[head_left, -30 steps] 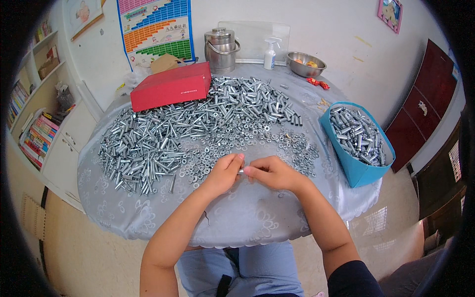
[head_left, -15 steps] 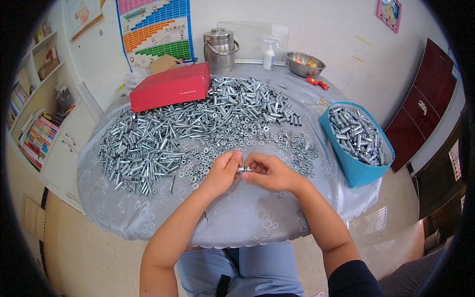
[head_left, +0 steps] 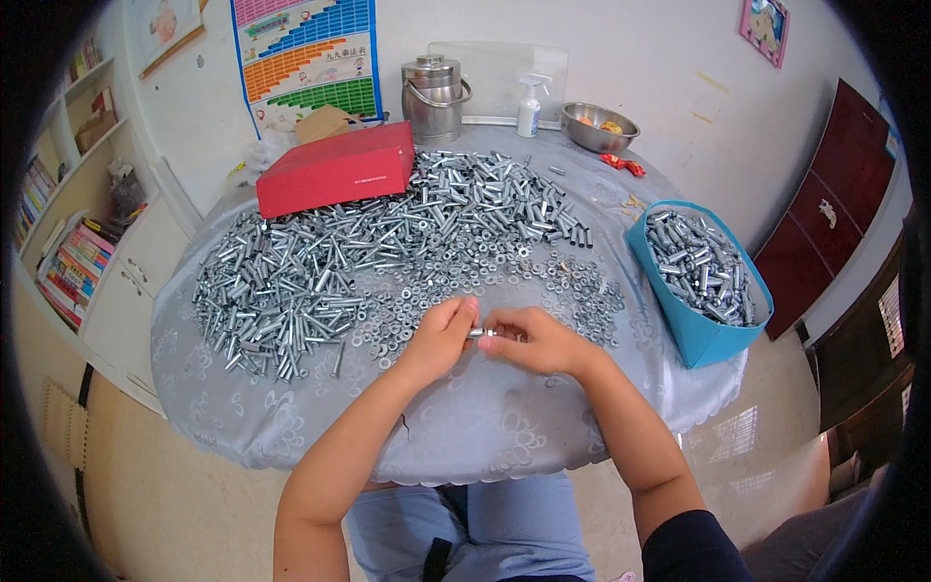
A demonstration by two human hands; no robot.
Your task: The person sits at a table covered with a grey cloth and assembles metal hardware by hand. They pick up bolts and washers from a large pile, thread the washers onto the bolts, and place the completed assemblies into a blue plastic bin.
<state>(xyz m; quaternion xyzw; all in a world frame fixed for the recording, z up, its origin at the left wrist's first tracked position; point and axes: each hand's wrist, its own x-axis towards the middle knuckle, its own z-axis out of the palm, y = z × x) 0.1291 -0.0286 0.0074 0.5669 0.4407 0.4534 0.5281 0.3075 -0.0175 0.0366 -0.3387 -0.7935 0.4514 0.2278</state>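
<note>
Above the near part of the table, my left hand is closed around a silver expansion bolt, whose end points toward the right. The fingers of my right hand are curled and pinch at that end; the small part between them is mostly hidden. Just beyond my hands lie loose nuts and washers in a wide scatter. To the left is a heap of long bolts, and behind the nuts are many short metal sleeves.
At the right edge stands a blue bin filled with assembled bolts. A red box rests on the heap at the back left. Behind are a steel canister, a spray bottle and a metal bowl on the cloth-covered table.
My right hand's fingers have shifted slightly around the bolt's end. The left hand keeps its grip in nearly the same place.
</note>
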